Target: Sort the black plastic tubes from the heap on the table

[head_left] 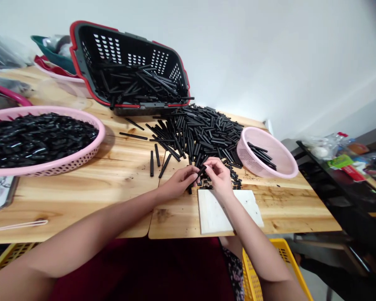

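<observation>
Near the middle of the wooden table (pixel 119 192), my left hand (pixel 183 180) and my right hand (pixel 218 173) meet at a short black tube (pixel 201 170). The fingers of both are closed on it, one hand at each end. Just beyond them spreads a large pile of black tubes (pixel 207 129). Small black pieces (pixel 235 179) lie beside my right hand. Beneath my right wrist is a white board (pixel 213 215), flat at the table's front edge. A few loose tubes (pixel 151 163) rest left of the pile.
A red-rimmed black basket (pixel 130 39) of tubes tilts at the back. On the left stands a pink basket (pixel 97 144) full of black pieces. The pink bowl (pixel 274 148) on the right holds several tubes. Yellow crates (pixel 252 276) are below the table.
</observation>
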`<control>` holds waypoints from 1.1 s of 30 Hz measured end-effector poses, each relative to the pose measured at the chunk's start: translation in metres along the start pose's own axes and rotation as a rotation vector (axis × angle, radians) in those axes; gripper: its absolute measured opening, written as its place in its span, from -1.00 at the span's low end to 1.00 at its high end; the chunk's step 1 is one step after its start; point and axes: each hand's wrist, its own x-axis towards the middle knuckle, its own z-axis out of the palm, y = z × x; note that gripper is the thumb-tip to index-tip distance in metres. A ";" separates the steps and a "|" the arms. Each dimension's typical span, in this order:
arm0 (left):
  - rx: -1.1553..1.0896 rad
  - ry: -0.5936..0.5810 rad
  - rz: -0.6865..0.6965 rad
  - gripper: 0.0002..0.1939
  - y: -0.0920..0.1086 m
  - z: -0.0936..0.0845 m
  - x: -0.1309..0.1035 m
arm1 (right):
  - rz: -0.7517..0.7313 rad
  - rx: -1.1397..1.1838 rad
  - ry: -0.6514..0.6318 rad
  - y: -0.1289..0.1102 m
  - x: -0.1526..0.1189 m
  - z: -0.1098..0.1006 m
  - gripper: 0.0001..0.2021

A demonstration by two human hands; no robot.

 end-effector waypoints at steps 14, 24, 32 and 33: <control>0.187 0.156 0.017 -0.67 -0.003 0.001 -0.002 | 0.242 0.144 0.104 -0.006 -0.005 0.002 -0.59; 0.232 0.185 0.052 -0.61 -0.006 -0.002 -0.002 | 0.173 0.102 0.052 -0.006 -0.008 0.000 -0.64; 0.186 0.226 0.117 -0.56 -0.008 -0.002 -0.001 | 0.175 0.076 -0.022 -0.009 -0.008 -0.001 -0.64; 0.200 0.236 0.115 -0.56 -0.008 -0.003 -0.001 | 0.176 0.060 -0.031 -0.010 -0.007 -0.005 -0.62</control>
